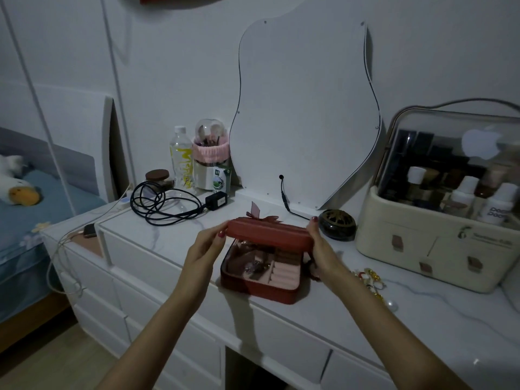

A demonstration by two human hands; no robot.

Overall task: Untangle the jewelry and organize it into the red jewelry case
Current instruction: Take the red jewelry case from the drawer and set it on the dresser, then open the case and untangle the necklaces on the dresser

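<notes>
Red jewelry case point(269, 229) with pink lining point(282, 273), white grey-veined marble dresser top point(168, 235), black cable point(164, 205).

Red case point(261, 280) on white marble dresser top point(174, 237), lid point(268, 233) partly raised. Left hand point(206, 249) grips lid's left end, right hand point(320, 246) its right end. Inside: pink lining, ring rolls point(284, 273), some jewelry point(251, 267) in the left compartments. More jewelry point(371, 280), gold and white, lies on the top just right of the case. Behind: black cable point(163, 205), bottle point(181, 156), dark round burner point(337, 223), wavy mirror point(304, 114). Cream cosmetics box point(416, 249) at right.
</notes>
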